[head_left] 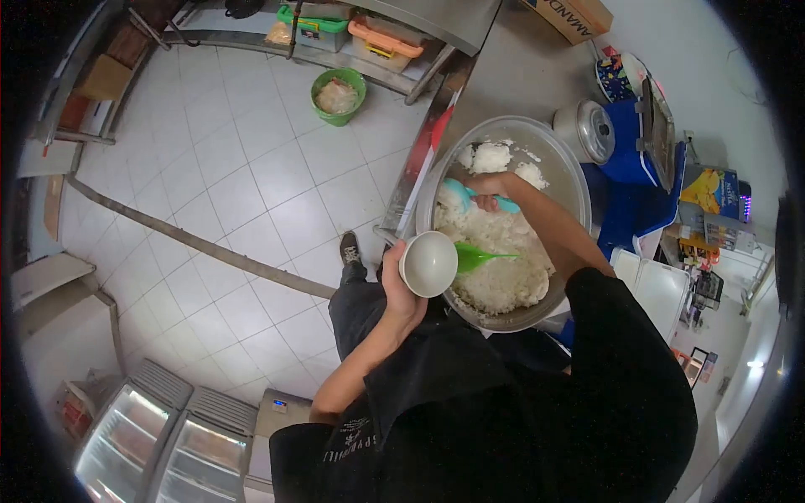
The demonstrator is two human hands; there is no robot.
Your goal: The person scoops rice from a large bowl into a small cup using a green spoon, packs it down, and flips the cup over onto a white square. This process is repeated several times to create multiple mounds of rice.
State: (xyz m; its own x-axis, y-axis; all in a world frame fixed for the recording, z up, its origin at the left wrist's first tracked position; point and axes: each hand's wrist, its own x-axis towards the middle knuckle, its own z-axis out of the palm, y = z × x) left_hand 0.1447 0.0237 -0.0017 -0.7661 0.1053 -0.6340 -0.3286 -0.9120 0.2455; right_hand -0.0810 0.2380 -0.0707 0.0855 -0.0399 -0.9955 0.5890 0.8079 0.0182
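Note:
A large metal basin (575, 178) of white rice (503, 289) stands in front of me. My left hand (396, 277) grips a small white bowl (430, 265) at the basin's near left edge; its inside faces up and looks bare. Inside the basin, my right hand (489, 186) is closed around the handle of a turquoise rice scoop (455, 194), whose head lies at the rice by the left wall. A bright green rice paddle (475, 256) rests on the rice beside the bowl, its far end partly behind the bowl. Whiter clumps of rice (490, 158) lie toward the back.
A lidded metal pot (597, 132) and a blue container (625, 147) stand right of the basin. Behind is a steel counter (511, 75) with a cardboard box (579, 18). A green bucket (339, 96) sits on the tiled floor, near shelves with storage boxes (384, 44).

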